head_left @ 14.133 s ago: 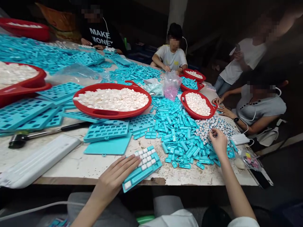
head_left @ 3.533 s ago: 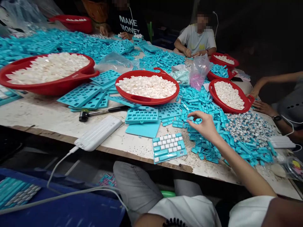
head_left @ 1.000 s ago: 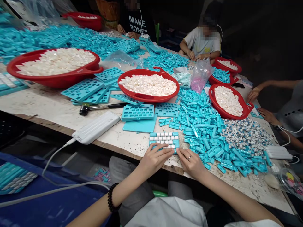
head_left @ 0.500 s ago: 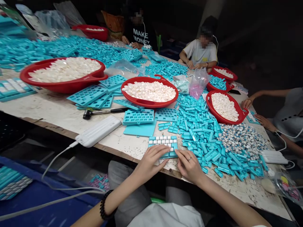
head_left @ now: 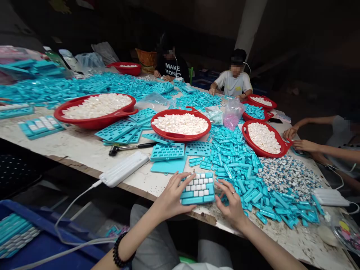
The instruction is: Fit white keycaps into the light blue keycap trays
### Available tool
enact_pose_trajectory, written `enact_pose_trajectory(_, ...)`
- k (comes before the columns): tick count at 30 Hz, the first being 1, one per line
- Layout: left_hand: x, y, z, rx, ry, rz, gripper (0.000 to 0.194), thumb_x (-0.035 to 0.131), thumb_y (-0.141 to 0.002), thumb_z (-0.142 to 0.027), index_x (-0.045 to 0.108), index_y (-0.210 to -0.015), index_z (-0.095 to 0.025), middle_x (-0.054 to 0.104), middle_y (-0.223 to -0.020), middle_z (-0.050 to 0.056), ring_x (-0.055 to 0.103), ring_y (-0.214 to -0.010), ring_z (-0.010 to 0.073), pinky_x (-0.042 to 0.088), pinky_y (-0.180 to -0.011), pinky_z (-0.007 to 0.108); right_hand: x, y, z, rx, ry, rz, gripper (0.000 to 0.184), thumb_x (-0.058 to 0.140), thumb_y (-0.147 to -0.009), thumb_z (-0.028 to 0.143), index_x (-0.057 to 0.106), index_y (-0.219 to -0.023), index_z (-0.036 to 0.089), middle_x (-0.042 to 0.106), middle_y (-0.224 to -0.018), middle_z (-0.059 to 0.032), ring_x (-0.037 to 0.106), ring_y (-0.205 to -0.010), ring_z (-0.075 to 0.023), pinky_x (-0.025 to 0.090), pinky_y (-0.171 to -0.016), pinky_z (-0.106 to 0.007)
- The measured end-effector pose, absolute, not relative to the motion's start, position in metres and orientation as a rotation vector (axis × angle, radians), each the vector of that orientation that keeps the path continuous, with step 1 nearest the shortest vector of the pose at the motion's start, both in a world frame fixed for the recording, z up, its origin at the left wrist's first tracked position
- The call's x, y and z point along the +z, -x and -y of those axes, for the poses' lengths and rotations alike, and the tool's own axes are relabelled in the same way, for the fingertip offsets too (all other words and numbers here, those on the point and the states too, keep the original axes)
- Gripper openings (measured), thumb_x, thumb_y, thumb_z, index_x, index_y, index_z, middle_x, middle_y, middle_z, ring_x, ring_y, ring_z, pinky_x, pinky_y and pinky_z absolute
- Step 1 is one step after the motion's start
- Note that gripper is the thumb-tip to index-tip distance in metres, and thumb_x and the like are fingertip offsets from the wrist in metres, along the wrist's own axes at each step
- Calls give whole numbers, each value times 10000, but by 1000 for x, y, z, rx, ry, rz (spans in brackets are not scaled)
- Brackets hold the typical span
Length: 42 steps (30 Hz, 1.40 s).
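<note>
A small toy keyboard (head_left: 200, 187) with white and turquoise keys is at the table's front edge, its keys facing up. My left hand (head_left: 176, 193) grips it from the left, fingers over the far left corner and thumb along the near edge. At its right side is my right hand (head_left: 229, 200), fingers curved and apart, fingertips close to the edge; whether they touch it I cannot tell. Behind the keyboard lie a flat turquoise plate (head_left: 168, 165) and a turquoise key frame (head_left: 168, 151). Loose turquoise keys (head_left: 239, 165) form a heap to the right.
Red baskets of white keycaps (head_left: 181, 124) stand behind, another basket (head_left: 95, 108) at left. A hammer (head_left: 126, 148) and white power bank (head_left: 123, 168) lie left. Small switches (head_left: 289, 176) are heaped right. Co-workers sit opposite and at right. A blue crate (head_left: 62, 243) is below.
The keyboard has come up closer to me, with my left hand now gripping its side. My right hand has moved off the keys to the right edge. The camera view has tilted up.
</note>
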<state>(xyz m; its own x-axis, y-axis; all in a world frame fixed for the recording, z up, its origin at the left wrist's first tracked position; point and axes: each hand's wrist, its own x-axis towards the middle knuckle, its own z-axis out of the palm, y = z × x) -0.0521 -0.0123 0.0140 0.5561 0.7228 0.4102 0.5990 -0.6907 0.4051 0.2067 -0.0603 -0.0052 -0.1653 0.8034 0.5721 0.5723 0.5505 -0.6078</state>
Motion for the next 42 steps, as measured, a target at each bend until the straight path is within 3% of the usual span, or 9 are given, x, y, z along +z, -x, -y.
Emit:
enact_pose_trajectory(2,21,50,21,916,-2576,-1065,904,787,-760,-336,310,-1523,-257,481,-1390,155,472,-1319,348,374,-1131,560,4,-204,61,606,1205,1715,544,669,-885,300,513,-1405,257,573,-1388,-138,716,-897,-208,622,-748,-346)
enact_pose_trajectory(6,31,48,39,983,-2543,-1039,848,767,-808,-322,316,-1527,-310,427,-1462,145,404,-1392,362,377,-1137,561,27,-189,66,1320,1176,1358,512,719,-855,443,587,-1297,219,742,-1100,-89,733,-954,-263,621,-803,-396)
enact_pose_trajectory(8,35,53,51,1014,-2409,-1164,877,780,-800,-404,306,-1532,-306,342,-1532,159,331,-1440,394,379,-1128,580,30,-181,72,1429,1132,1227,470,722,-850,469,622,-1222,200,758,-1043,-85,738,-947,-273,613,-832,-416)
enact_pose_trajectory(11,43,64,68,1130,-2126,-1368,831,725,-841,-478,298,-1529,-292,322,-1561,159,346,-1441,380,418,-1104,548,20,-171,86,1269,1147,1199,449,743,-837,443,631,-1198,201,747,-1087,-91,727,-986,-268,603,-859,-382)
enact_pose_trajectory(17,79,80,83,1132,-2144,-1280,467,754,-842,-351,581,-1272,-284,664,-1197,54,619,-1134,243,508,-969,367,0,-153,112,1064,1092,1449,183,702,-883,315,671,-1040,228,730,-910,-36,726,-812,-189,593,-688,-232)
enact_pose_trajectory(23,109,81,80,1015,-2401,-1117,334,769,-839,-371,676,-1139,-255,720,-954,20,648,-898,197,501,-808,317,18,-155,110,802,1085,1711,243,696,-876,242,663,-1116,257,741,-946,-32,717,-818,-202,579,-721,-261)
enact_pose_trajectory(30,109,69,78,933,-2465,-1068,210,651,-930,-387,686,-1060,-225,714,-938,40,624,-855,196,478,-766,322,16,-161,107,768,1074,1742,283,665,-886,226,650,-1163,282,750,-1056,-48,724,-922,-242,582,-804,-327)
enact_pose_trajectory(38,116,72,78,676,-2539,-925,285,564,-979,-268,595,-1260,-243,689,-1061,37,620,-965,192,431,-851,315,18,-168,103,774,1043,1822,318,631,-883,181,637,-1185,281,752,-1060,-39,730,-932,-219,574,-809,-299)
enact_pose_trajectory(42,109,64,82,819,-2583,-1005,245,524,-969,-208,598,-1203,-208,716,-1034,49,639,-936,204,373,-845,357,19,-167,101,747,1055,1824,285,628,-889,204,640,-1167,265,752,-1041,-49,727,-926,-228,572,-798,-304)
